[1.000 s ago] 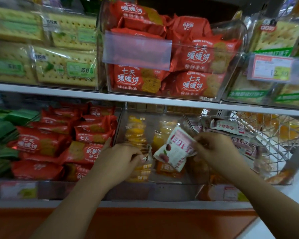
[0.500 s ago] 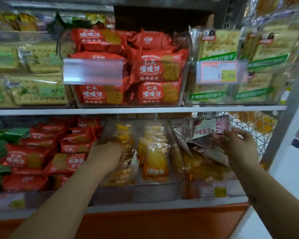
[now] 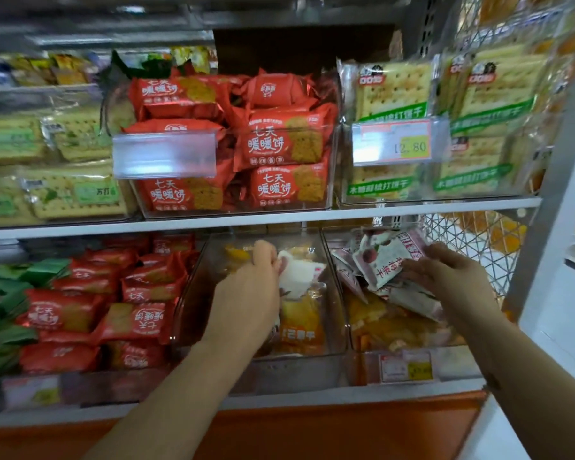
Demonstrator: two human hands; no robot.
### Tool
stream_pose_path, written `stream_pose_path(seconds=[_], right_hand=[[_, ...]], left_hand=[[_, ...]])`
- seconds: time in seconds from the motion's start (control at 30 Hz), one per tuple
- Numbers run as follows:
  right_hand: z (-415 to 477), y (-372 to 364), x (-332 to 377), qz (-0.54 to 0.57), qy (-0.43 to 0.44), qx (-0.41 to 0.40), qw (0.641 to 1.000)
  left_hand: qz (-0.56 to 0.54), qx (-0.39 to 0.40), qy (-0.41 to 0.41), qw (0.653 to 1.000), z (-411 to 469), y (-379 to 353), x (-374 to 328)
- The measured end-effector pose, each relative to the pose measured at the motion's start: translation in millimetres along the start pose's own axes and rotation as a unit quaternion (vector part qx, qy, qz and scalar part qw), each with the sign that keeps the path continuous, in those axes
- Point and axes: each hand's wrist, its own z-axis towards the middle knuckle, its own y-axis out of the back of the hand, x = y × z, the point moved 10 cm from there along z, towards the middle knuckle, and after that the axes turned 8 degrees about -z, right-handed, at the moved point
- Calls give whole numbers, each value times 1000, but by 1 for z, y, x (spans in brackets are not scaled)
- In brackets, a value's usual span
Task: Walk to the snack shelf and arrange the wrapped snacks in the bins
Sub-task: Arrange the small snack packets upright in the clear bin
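My left hand (image 3: 251,290) reaches into the middle clear bin (image 3: 266,360) on the lower shelf and pinches a white wrapped snack (image 3: 299,278) above the yellow-orange packs (image 3: 301,327). My right hand (image 3: 452,277) is in the right clear bin (image 3: 356,330), holding a white and red snack pack (image 3: 387,260) on top of several similar packs (image 3: 412,298) that lie over orange ones.
Red biscuit packs (image 3: 136,320) and green packs (image 3: 0,310) fill the lower left bin. The upper shelf holds bins of red packs (image 3: 279,151) and cracker packs (image 3: 395,94), with a price tag (image 3: 392,144). A wire basket (image 3: 472,240) stands far right.
My left hand has lifted a white snack out of the yellow packs in the middle bin. My right hand has lowered its white and red pack onto the pile in the right bin.
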Motion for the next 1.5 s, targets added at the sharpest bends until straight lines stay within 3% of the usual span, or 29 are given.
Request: stream_pose_path(seconds=[0.13,0.27,0.37,0.5,0.57,0.67,0.8,1.0,1.1,1.27,1.5], right_hand=[[0,21,6,-66,20,-38,997],[1,44,14,-33,54,-82,995],[3,55,13,-11,63,-98,993],[9,52,8,-93,71,-66,991],[11,49,8,-184,84,-54,978],[9,38,11,-340,128,-23,931],[11,21,5,-461,170,31,870],[23,22,6,-474,194,41,858],[27,22,4,-471,200,64,857],[38,25,3,-502,234,50,831],[60,17,2,-492,234,72,836]], left_hand=[[-221,-35,26,974,4,-16,-27],[-264,-70,47,961,13,-32,-32],[-220,-107,-27,969,13,-32,-49],[-173,-123,-128,969,8,-33,-94],[-164,-97,-113,975,13,-47,-104],[-173,-36,-53,983,26,-79,-101],[-122,-43,0,992,53,-95,-87],[26,68,62,995,71,-141,-61],[-2,57,-21,998,53,-137,-82],[122,264,-149,945,-1,-168,-97],[128,239,-111,956,36,-176,-73]])
